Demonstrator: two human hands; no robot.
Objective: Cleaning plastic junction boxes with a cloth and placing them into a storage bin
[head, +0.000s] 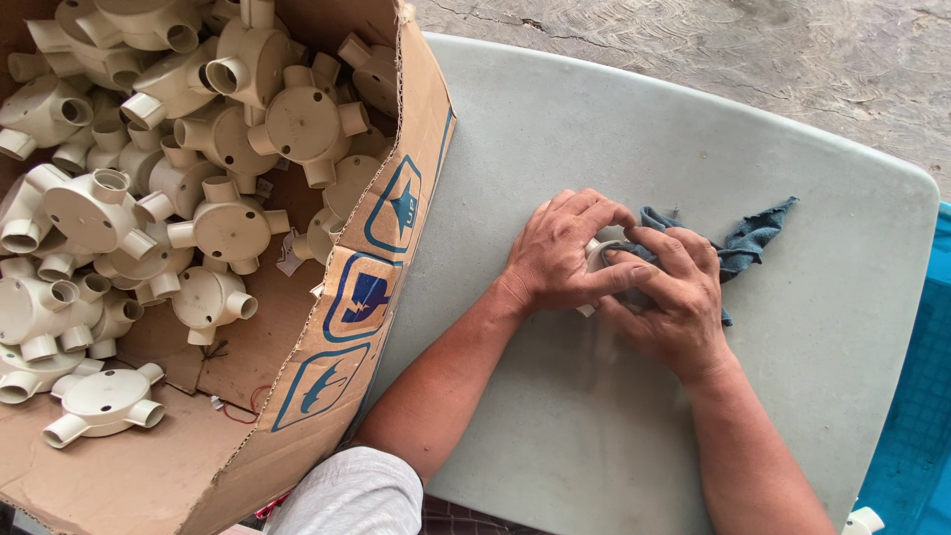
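A pale grey worktop (594,129) with rounded corners fills the middle of the view; wide bare surface is left toward its far edge and its right edge, beyond which a blue crate (916,396) is seen. The worktop's left edge is crowded by a large open cardboard box (381,267), its torn flap leaning over the surface. The box is heaped with cream plastic junction boxes (228,228), round-bodied with short tubular outlets, smooth and matte. Rough concrete floor (792,50) is seen past the far edge. Near the worktop's centre, one cream fitting (597,250) is almost hidden between both hands. The left hand (560,253) is clasped over it from above, fingers curled. The right hand (674,297) is pressed against it, gripping a frayed dark blue cloth (748,238) that trails out to the right.
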